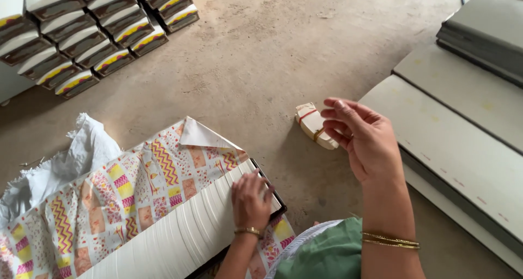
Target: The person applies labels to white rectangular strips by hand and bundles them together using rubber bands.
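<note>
on white stack (180,230), left hand (250,200)

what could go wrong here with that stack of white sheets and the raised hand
The left hand presses only one end of the long white sheet stack, so the rest could fan or slide across the patterned paper. The right hand is raised, fingers loosely curled beside the small banded bundle; anything small between them might drop to the floor.

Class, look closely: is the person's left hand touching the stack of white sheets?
Touching. The head view shows the left hand lying flat on the stack of white sheets, fingers pressed on its top edge.
</note>
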